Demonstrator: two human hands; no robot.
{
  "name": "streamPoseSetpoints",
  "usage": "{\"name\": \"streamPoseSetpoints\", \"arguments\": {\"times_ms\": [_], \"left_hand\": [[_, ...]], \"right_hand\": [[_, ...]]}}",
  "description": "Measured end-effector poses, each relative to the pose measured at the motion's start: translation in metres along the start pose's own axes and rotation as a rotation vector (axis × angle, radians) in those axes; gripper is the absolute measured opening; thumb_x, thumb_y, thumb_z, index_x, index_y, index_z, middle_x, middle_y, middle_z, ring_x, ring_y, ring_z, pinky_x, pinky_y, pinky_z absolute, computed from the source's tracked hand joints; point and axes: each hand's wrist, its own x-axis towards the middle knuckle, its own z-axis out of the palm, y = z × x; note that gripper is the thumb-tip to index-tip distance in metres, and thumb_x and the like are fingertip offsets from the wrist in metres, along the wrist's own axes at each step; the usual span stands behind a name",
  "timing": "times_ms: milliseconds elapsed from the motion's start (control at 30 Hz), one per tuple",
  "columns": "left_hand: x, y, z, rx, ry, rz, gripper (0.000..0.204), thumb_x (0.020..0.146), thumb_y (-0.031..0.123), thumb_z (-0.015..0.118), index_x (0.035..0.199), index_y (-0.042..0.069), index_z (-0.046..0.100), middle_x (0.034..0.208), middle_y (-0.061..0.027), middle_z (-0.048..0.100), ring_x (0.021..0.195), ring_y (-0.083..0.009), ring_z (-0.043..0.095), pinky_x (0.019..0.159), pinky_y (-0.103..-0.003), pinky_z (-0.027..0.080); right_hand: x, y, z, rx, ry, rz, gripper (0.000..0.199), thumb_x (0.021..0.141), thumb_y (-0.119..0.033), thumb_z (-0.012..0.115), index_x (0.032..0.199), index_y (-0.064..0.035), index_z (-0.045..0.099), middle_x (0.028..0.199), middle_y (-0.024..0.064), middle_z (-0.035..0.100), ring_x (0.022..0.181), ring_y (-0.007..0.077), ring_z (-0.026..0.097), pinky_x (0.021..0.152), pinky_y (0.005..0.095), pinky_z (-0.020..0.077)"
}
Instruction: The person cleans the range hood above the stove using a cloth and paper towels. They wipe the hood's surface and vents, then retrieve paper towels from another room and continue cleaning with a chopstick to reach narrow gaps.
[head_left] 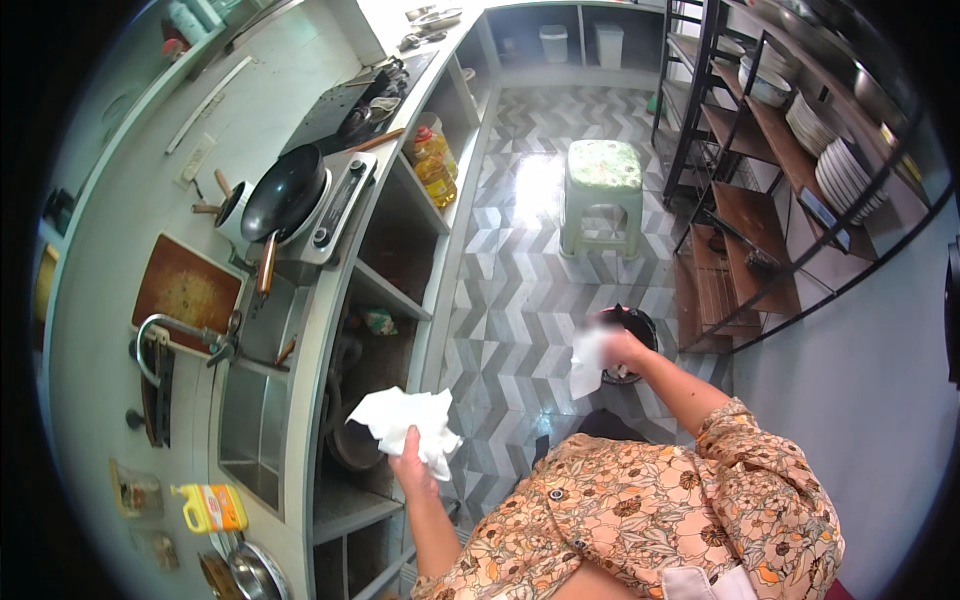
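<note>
My left hand (412, 472) is closed on a crumpled white paper towel (400, 415), the thumb pressed over it, in front of the open shelves under the counter. Out to the right, my right hand (622, 348) grips another white piece of paper towel (586, 366) that hangs down from the fingers. Part of that hand and paper is blurred. Right behind and below it stands a black trash bin (652, 335) on the floor, its opening partly hidden by the hand. Something pale shows inside the bin.
A green plastic stool (603, 200) stands farther ahead on the floor. Along the left counter are a wok (284, 195) on a gas stove, a sink (253, 430) and a yellow jug (212, 507). At right, a rack (745, 240) holds stacked plates and bowls.
</note>
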Motion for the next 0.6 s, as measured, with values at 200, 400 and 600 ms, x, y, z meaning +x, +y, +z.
{"name": "streamPoseSetpoints", "arguments": {"times_ms": [200, 400, 600], "left_hand": [[0.134, 0.007, 0.093, -0.022, -0.072, -0.046, 0.044, 0.080, 0.008, 0.056, 0.119, -0.003, 0.041, 0.113, -0.0126, 0.051, 0.101, -0.0237, 0.053, 0.086, -0.035, 0.042], [0.221, 0.034, 0.145, -0.078, 0.068, -0.011, 0.041, 0.076, 0.005, 0.057, 0.115, -0.005, 0.046, 0.108, -0.0126, 0.054, 0.094, -0.0232, 0.055, 0.080, -0.034, 0.044], [0.305, 0.070, 0.205, -0.022, 0.160, 0.081, 0.042, 0.073, -0.002, 0.058, 0.113, -0.005, 0.046, 0.106, -0.0124, 0.055, 0.094, -0.0214, 0.055, 0.082, -0.032, 0.044]], "right_hand": [[0.072, -0.049, -0.040, 0.185, 0.238, 0.311, 0.011, 0.082, -0.017, 0.052, 0.083, -0.0081, 0.058, 0.065, 0.0003, 0.055, 0.053, 0.0091, 0.052, 0.046, 0.0215, 0.0418], [0.225, -0.185, -0.041, 0.189, 0.211, 0.233, 0.007, 0.080, -0.014, 0.055, 0.084, -0.0082, 0.055, 0.067, 0.0000, 0.054, 0.055, 0.0072, 0.049, 0.046, 0.0190, 0.0400], [0.381, -0.292, 0.003, 0.170, -0.022, 0.099, 0.013, 0.080, -0.014, 0.054, 0.092, -0.0083, 0.056, 0.072, -0.0002, 0.055, 0.059, 0.0076, 0.052, 0.050, 0.0205, 0.0434]]}}
